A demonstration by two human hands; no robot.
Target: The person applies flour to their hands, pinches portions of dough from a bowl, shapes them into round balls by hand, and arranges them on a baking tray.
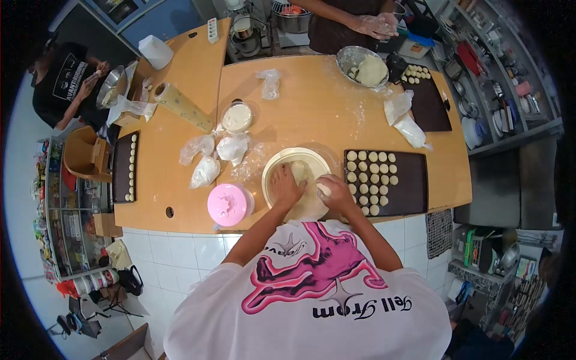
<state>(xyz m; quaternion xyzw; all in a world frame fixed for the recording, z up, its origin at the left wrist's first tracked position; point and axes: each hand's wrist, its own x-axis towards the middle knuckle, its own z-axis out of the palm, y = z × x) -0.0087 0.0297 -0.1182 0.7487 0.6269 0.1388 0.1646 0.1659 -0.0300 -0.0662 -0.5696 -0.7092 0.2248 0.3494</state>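
Note:
A wide cream bowl (267, 171) stands at the table's near edge. Inside it, my left hand (288, 187) reaches down with its fingers and thumb around a lump of dough (298, 170). At the bowl's right rim my right hand (338, 195) is closed on a small pale piece of dough (324, 189). Just right of that hand lies a dark baking tray (410, 180) with rows of small round dough balls (374, 168). To the left of the bowl sits a pink lidded container (229, 205).
Flour bags (206, 172) and a tub of white powder (237, 117) lie left of the bowl. Across the table a person's hands (378, 27) are near a metal bowl (360, 63) of dough. Another person stands at left. A second tray (427, 108) is at far right.

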